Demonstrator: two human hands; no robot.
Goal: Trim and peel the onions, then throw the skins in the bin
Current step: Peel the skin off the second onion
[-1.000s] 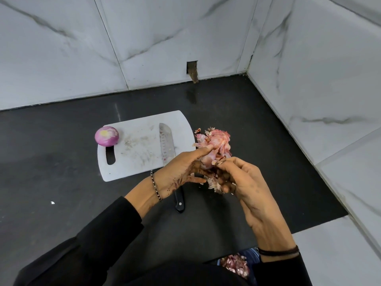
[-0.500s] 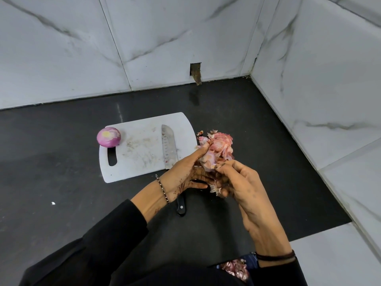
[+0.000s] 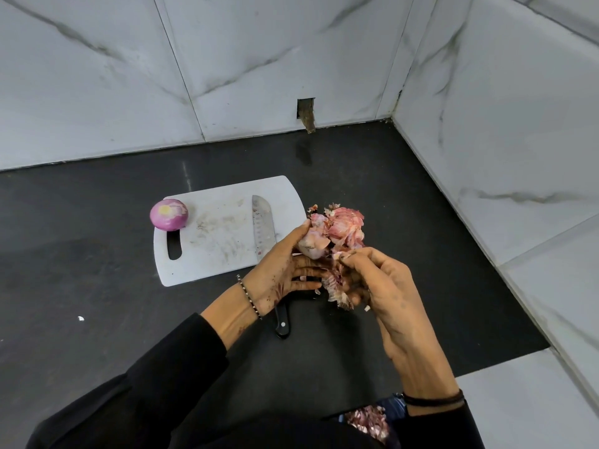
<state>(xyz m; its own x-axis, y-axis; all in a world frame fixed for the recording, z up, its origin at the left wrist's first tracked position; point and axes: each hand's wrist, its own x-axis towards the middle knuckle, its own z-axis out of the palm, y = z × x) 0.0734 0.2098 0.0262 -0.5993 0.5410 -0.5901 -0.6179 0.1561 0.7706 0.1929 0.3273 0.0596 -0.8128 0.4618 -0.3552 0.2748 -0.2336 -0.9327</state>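
Both hands, left hand (image 3: pixel 278 273) and right hand (image 3: pixel 385 293), clutch a bundle of onion skins (image 3: pixel 334 231) at frame centre.
Peeled onion (image 3: pixel 169 214) sits on the cutting board (image 3: pixel 220 234), left of the knife (image 3: pixel 263 230).

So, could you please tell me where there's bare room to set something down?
Bare: black counter left of the white plastic cutting board, and between it and the white marble wall. Also board's middle, between peeled purple onion and steel knife. Crowded: right of it, left hand and right hand holding pink onion skins.

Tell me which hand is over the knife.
The left hand, with the beaded bracelet; it covers the knife midway. The right hand has a black band.
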